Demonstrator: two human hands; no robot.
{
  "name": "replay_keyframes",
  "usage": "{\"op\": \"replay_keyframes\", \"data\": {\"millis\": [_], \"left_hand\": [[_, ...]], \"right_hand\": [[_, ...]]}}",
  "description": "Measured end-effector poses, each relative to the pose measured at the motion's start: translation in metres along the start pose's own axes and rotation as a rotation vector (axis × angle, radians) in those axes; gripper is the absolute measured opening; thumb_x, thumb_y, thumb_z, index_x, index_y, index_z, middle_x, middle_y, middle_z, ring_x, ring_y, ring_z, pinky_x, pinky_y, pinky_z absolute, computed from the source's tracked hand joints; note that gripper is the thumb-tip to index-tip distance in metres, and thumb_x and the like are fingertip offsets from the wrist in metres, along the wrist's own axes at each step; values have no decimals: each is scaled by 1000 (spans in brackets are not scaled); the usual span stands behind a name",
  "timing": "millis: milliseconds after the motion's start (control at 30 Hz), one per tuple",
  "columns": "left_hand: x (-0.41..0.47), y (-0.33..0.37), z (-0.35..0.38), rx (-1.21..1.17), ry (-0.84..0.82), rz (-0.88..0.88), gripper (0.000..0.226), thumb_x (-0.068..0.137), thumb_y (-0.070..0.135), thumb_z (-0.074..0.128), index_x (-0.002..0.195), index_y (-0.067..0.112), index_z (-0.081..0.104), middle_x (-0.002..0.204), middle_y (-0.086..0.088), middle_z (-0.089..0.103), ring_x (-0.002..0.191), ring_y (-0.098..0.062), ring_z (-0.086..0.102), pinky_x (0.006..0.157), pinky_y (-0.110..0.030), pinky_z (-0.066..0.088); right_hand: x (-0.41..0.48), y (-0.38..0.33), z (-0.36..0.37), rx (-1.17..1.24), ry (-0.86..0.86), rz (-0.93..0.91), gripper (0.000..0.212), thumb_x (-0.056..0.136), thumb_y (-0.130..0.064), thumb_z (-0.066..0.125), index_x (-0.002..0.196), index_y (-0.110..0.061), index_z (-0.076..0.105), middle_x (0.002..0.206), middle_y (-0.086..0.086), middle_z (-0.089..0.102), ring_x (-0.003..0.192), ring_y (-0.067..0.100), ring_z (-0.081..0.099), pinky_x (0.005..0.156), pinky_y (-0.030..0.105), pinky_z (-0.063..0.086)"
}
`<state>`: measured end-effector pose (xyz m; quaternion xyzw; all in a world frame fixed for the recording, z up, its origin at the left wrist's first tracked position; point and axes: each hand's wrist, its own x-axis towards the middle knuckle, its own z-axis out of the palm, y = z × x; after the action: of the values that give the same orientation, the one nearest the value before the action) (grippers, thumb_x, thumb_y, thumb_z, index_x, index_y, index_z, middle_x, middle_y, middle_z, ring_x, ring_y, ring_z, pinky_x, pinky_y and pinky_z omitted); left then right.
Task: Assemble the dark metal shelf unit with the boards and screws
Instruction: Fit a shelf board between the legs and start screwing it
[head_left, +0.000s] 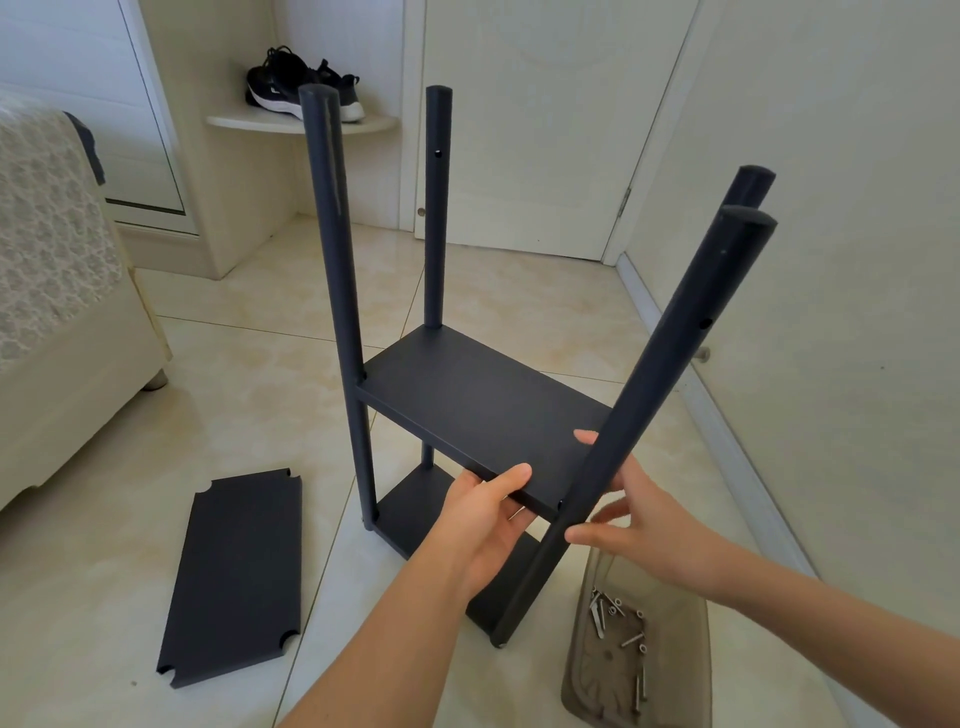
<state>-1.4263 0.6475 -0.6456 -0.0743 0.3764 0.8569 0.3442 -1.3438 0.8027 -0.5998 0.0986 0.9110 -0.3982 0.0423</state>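
Tiled floor (260, 374); post (649, 374) half-hides right hand (652, 514), left hand (483, 519) grips board (483, 400).

Bright, even daylight in a wide-angle view that bends at the edges.
Soft light fills the room, and its source is out of view. The pale floor (260, 395) has a mild sheen, with only faint shadow under the shelf (483, 410). The dark posts (335, 249) show their grain without glare. Straight lines bow: the door (530, 130) frame leans, and the posts splay outward toward the corners. The fingers (597, 538) of the right hand (649, 519) are slightly blurred, and the tray (675, 649) at the bottom edge looks soft.
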Motion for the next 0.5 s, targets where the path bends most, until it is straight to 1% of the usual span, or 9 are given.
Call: {"op": "replay_keyframes", "data": {"millis": [33, 100, 167, 200, 267, 400, 467, 500], "left_hand": [[0, 0, 0, 7, 2, 4, 37, 94, 1, 63, 128, 14, 58, 123, -8, 70, 112, -30, 68, 83, -38, 60], [0, 0, -1, 26, 6, 11, 36, 94, 2, 64, 127, 15, 58, 122, -7, 70, 111, -29, 69, 80, -37, 61], [0, 1, -1, 62, 3, 14, 35, 94, 3, 64, 126, 15, 58, 122, -7, 71, 109, -28, 70, 80, -37, 62], [0, 2, -2, 84, 8, 15, 35, 94, 4, 64, 126, 16, 58, 122, -6, 71, 109, -28, 70, 79, -36, 62], [1, 4, -4, 133, 19, 19, 34, 94, 5, 65, 126, 17, 58, 121, -4, 71, 106, -26, 71, 74, -33, 62], [0, 6, -7, 231, 36, 29, 33, 92, 9, 68, 122, 20, 60, 107, 2, 76, 93, -20, 76, 72, -31, 62], [-1, 5, -5, 283, 99, 81, 43, 90, 9, 71, 127, 21, 54, 109, 3, 73, 91, -20, 75, 70, -30, 61], [-1, 5, -4, 304, 143, 115, 53, 88, 9, 74, 133, 22, 48, 113, 3, 69, 95, -21, 73, 71, -30, 61]], "right_hand": [[1, 1, -1, 93, -25, 13, 83, 80, -30, 80, 123, -68, 20, 113, -25, 50, 95, 1, 63, 65, 11, 52], [3, 1, -1, 214, -43, 42, 80, 78, -23, 83, 125, -61, 32, 117, -18, 53, 97, 9, 65, 67, 18, 56], [4, 1, 1, 225, -6, 59, 70, 75, -20, 85, 124, -49, 45, 115, -14, 56, 95, 11, 66, 72, 21, 58], [5, 0, 3, 211, 14, 70, 67, 74, -20, 86, 124, -45, 48, 114, -14, 57, 95, 12, 66, 75, 22, 59], [6, 0, 5, 213, 32, 92, 68, 74, -20, 86, 127, -39, 48, 114, -14, 58, 97, 14, 65, 78, 22, 58], [5, 2, 4, 259, 32, 94, 68, 73, -17, 86, 127, -38, 50, 108, -14, 60, 89, 8, 68, 71, 15, 55], [5, 2, 4, 246, 36, 101, 69, 74, -18, 85, 130, -37, 50, 107, -13, 60, 88, 10, 67, 71, 15, 55], [6, 2, 5, 239, 37, 106, 71, 74, -18, 85, 132, -37, 49, 107, -12, 60, 89, 11, 67, 72, 16, 55]]}}
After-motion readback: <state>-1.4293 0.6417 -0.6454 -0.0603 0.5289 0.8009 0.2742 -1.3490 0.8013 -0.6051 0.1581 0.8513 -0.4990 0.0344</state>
